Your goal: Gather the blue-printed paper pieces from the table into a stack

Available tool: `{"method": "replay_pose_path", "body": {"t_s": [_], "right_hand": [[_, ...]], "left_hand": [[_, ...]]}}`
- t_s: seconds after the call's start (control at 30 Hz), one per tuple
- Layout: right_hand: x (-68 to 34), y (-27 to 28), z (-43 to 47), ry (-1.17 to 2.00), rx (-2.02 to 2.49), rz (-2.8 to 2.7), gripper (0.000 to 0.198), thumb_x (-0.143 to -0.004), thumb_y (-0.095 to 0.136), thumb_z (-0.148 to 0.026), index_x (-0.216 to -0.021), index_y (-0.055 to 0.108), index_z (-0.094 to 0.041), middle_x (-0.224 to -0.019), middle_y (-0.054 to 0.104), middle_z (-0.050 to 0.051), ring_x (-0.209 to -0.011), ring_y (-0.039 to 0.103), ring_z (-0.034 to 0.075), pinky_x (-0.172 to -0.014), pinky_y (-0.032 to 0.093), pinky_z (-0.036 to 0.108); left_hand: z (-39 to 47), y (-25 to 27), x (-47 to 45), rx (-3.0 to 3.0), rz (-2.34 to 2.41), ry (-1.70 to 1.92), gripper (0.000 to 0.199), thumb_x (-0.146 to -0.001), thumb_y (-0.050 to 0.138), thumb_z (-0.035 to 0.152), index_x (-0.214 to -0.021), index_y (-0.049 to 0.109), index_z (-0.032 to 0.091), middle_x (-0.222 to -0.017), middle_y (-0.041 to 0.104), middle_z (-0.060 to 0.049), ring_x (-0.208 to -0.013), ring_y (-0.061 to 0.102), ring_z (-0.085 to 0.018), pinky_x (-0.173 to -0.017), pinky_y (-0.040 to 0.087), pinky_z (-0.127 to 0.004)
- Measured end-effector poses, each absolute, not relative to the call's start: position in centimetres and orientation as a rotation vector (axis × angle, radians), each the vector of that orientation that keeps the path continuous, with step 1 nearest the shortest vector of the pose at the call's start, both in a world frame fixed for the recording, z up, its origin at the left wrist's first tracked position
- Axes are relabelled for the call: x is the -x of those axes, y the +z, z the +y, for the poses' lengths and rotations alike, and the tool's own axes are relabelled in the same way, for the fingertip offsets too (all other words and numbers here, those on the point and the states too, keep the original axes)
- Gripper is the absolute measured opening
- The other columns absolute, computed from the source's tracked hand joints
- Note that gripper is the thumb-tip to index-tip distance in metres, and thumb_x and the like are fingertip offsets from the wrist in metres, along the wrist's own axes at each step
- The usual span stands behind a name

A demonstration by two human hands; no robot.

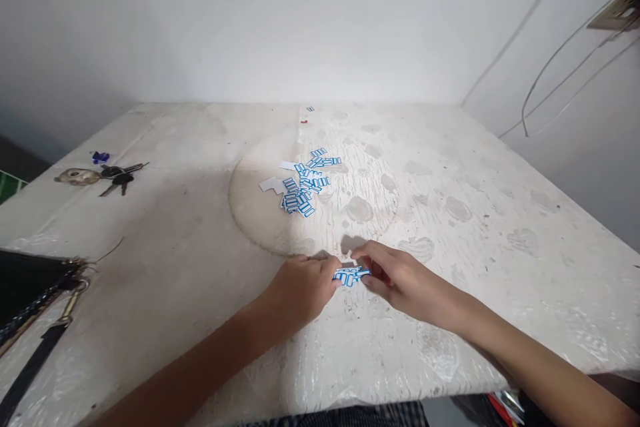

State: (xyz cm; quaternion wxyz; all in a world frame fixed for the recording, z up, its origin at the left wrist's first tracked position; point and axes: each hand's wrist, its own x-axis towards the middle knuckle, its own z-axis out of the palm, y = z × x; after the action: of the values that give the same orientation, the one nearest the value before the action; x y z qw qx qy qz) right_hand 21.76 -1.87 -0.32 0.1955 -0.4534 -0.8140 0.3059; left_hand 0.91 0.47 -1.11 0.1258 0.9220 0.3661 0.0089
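Between the thumb and fingers of my left hand (307, 287) is a small bunch of blue-and-white paper cutouts (349, 275), near the front of the table. My right hand (393, 273) is closed at the right end of the bunch, its thumb and fingers pinching the pieces there. A small white bit shows by the right index fingertip; whether it belongs to the bunch I cannot tell. Beyond both hands lies a loose pile of similar cutouts (305, 183), most with blue outlines up. At its left side a plain white piece (271, 185) lies flat.
The table (165, 293) has a plastic-covered, patterned top. Keys (120, 175) and a small blue object (100, 157) lie at left, with a black bag (30, 287) nearer. A tiny cutout (311, 109) and red scrap (304, 121) lie far back. Cables (560, 47) hang at right.
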Motion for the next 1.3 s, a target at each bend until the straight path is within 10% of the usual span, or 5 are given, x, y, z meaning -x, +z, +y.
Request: {"method": "replay_pose_path", "body": {"t_s": [1.3], "right_hand": [[-19.8,-1.5,-1.6,0.861,1.009,-2.235,0.033,-0.086,0.043,-0.009,-0.116,0.046,-0.022,-0.098,0.058,0.006,-0.074,0.055,0.014,-0.059,0.048,0.025]], "left_hand": [[-1.2,-4.0,-1.5,-3.039,1.103,0.365,0.019,-0.077,0.037,0.001,-0.081,0.047,0.016,-0.067,0.056,-0.004,-0.059,0.056,-0.019,-0.052,0.047,-0.031]]}}
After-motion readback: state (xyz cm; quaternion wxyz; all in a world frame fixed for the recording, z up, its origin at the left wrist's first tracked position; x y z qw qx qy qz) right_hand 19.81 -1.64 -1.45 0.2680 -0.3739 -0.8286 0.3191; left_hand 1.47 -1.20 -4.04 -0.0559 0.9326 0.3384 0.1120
